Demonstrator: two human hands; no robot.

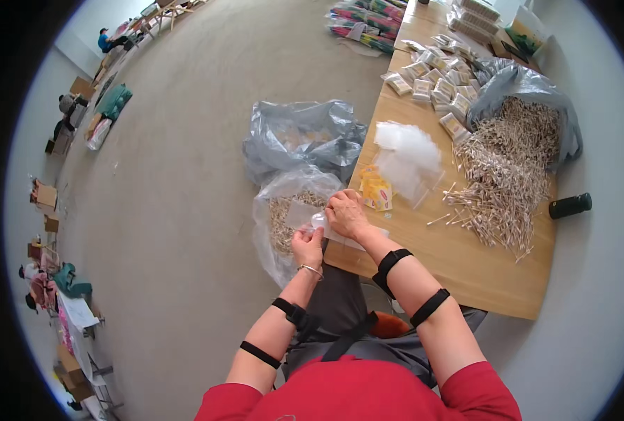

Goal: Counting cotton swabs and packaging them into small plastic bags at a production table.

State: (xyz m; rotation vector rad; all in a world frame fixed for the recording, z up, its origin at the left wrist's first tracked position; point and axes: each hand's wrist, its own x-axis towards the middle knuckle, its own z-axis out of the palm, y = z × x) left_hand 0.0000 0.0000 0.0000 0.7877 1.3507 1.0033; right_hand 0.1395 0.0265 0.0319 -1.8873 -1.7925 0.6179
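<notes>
The left hand pinches 1 thin, translucent plastic bag; the right hand curls beside it, grip not discernible. The bag is above a crumpled, clear sack of slender swabs, near the wood-grain desk.

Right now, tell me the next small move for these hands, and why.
Probably tease the clear plastic apart with the right hand: the left hand pinches it, the right is close beside it, and no opening can be made out.
</notes>
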